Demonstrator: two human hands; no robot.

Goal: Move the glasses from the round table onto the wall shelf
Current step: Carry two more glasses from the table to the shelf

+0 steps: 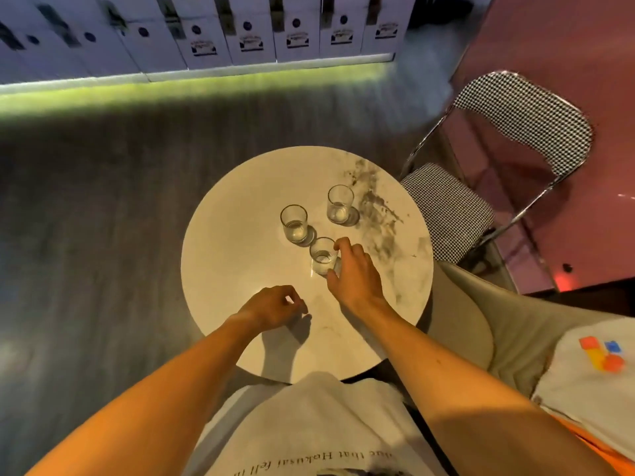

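Right hand: fingers wrapping around the nearest glass, centre frame.
Left hand: curling loosely, gripping nothing, over the round table.

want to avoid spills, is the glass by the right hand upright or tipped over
Upright. The nearest glass stands on its base on the round table, open rim up, with the right hand closing around its side. Contents: cannot tell.

Right hand covers right side of nearest clear glass tumbler; grip closure unclear. Curled left hand hides own fingertips. Labels on white cardboard boxes blurred, unreadable. Houndstooth folding chair legs partly hidden.
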